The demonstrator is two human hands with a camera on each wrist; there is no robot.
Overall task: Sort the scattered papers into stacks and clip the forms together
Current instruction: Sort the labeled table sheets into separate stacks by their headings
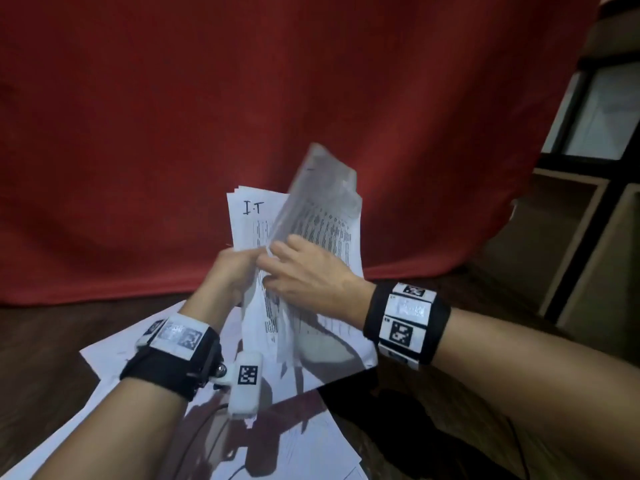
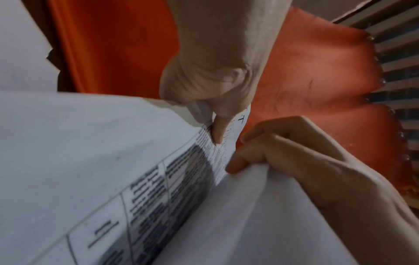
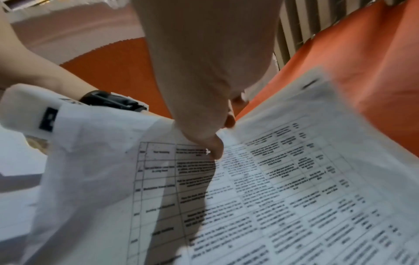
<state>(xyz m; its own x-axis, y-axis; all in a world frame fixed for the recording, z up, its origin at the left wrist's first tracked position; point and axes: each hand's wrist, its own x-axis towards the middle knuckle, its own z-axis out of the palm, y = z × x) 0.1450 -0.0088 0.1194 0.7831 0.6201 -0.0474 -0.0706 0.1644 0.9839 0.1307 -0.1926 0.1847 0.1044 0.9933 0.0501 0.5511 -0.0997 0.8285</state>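
I hold a bundle of printed papers [image 1: 249, 220] in the air before a red cloth; its top page is marked "I.T". My left hand [image 1: 242, 266] grips the bundle's lower left edge, thumb on the front [image 2: 216, 132], fingers hidden behind. My right hand [image 1: 287, 268] pinches one printed sheet [image 1: 320, 188] and lifts it off the bundle; that sheet is blurred. In the right wrist view the thumb [image 3: 215, 150] lies on the table-printed page [image 3: 172, 179] and the lifted sheet [image 3: 317, 161] fans to the right. More loose papers [image 1: 298, 445] lie scattered below my arms.
A red cloth [image 1: 138, 133] hangs as a backdrop down to a dark wooden surface [image 1: 41, 358]. Wooden shelving [image 1: 588, 220] stands at the right. A thin cable [image 1: 204, 431] runs over the scattered papers under my left wrist.
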